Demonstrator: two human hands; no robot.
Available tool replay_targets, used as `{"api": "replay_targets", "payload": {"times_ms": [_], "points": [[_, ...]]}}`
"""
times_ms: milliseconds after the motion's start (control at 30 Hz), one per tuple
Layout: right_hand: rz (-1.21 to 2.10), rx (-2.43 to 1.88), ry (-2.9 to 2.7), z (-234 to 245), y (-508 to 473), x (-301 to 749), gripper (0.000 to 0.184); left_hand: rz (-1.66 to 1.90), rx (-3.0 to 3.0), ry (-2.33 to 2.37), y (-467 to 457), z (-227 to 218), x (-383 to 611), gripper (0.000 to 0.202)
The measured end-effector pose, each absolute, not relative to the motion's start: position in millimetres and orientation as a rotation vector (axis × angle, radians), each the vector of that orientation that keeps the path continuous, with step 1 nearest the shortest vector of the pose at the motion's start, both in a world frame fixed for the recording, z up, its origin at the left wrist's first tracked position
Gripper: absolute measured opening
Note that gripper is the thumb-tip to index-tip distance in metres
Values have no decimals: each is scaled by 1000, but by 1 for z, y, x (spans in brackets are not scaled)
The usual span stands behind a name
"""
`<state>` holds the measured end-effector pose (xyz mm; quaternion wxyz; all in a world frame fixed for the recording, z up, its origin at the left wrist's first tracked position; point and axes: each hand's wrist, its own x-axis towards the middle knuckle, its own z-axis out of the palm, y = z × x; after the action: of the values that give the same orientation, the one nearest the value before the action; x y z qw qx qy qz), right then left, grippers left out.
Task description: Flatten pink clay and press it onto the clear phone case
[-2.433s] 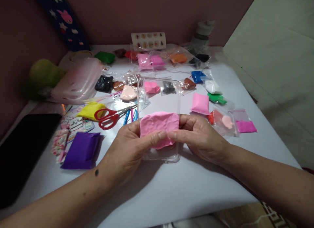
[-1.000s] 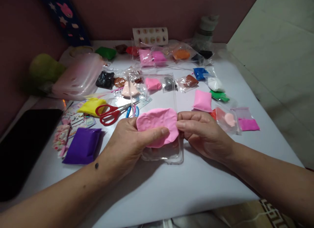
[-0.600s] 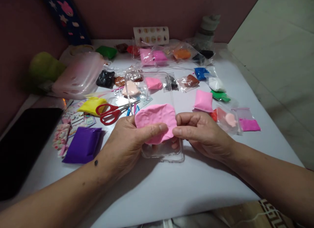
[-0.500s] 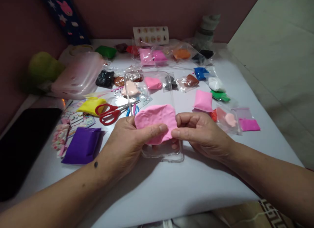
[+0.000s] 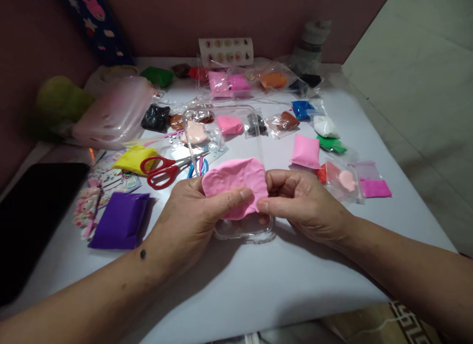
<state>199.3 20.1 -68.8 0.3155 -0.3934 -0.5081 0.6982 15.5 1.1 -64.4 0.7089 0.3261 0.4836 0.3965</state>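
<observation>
A flattened sheet of pink clay [image 5: 232, 181] with an uneven edge lies across a clear phone case [image 5: 244, 229]. My left hand [image 5: 201, 206] grips the case from the left, its thumb pressed flat on the clay. At the right edge of the clay, my right hand [image 5: 295, 198] pinches the sheet between thumb and forefinger. Some fingertips show through the case from behind; the rest of the fingers are hidden. Red-handled scissors [image 5: 162, 172] rest just beyond my left hand. A pink clay packet [image 5: 306, 152] sits beyond my right hand.
A purple packet [image 5: 120, 221] and a black phone-like slab [image 5: 33, 221] lie at left, near a yellow packet [image 5: 135, 159]. Several coloured clay packets spread across the white table [image 5: 207, 294]. A pink translucent container [image 5: 114, 107], a sticker sheet [image 5: 226, 51] and a bottle [image 5: 312, 43] are farther back.
The hands, clay and case keep nearly the same pose. The lower right edge of the clay looks slightly pulled by the right thumb. The view has shifted a little.
</observation>
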Motion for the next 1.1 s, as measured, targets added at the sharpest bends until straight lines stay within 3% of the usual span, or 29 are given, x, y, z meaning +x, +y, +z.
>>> {"api": "replay_targets", "payload": {"times_ms": [233,400,933,1100], "points": [[1950,-851,-1326,-71,23,204,9,882,786,1085,1,-66,14,23],[1875,-993,-1288,-70,19,198,16,879,791,1113,0,-68,15,24],[1891,-949,-1280,-73,20,199,10,865,784,992,3,-65,13,13],[1917,-899,-1145,-73,20,199,6,851,837,947,5,-62,11,20]]}}
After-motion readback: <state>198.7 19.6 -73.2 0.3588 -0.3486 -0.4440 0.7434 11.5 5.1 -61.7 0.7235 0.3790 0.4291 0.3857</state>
